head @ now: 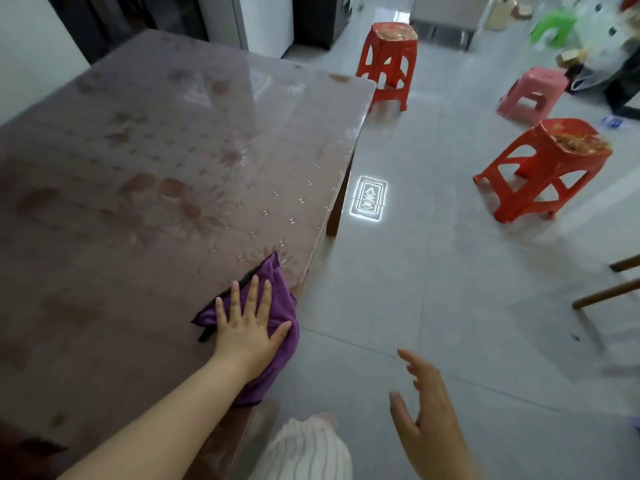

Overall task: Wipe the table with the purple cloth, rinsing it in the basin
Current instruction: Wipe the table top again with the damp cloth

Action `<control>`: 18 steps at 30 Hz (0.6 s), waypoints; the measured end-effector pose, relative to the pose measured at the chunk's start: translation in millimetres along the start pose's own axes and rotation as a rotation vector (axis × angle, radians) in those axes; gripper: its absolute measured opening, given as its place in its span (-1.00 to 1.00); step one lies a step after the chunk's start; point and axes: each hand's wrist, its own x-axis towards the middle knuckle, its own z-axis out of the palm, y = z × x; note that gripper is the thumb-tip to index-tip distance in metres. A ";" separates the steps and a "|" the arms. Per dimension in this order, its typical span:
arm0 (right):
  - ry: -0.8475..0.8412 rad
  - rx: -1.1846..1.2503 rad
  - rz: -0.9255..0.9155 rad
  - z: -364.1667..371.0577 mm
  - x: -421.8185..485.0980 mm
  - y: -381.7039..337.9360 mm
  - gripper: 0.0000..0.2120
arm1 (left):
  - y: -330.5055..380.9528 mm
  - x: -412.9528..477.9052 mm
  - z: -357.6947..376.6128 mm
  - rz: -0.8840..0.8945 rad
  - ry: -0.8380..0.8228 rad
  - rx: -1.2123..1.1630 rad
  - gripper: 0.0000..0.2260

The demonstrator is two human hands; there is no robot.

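The purple cloth point(277, 289) lies flat on the table point(138, 188) at its right edge, near the front corner. My left hand point(247, 327) presses down on the cloth with fingers spread, palm flat. Part of the cloth hangs over the table's edge below my wrist. My right hand point(427, 417) hovers over the floor to the right of the table, fingers apart, holding nothing. The table has a shiny brownish cover with a flower pattern. No basin is in view.
A red stool point(388, 64) stands past the table's far right corner, another red stool point(543, 168) on the floor to the right, a pink stool point(533, 95) behind it. Wooden chair legs point(606, 292) enter from the right edge. Grey tiled floor point(433, 271) lies between.
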 end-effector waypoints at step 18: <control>-0.173 -0.095 0.005 -34.3 251.9 64.6 -0.28 | 20.3 296.1 -97.7 -0.356 0.100 -0.155 -0.34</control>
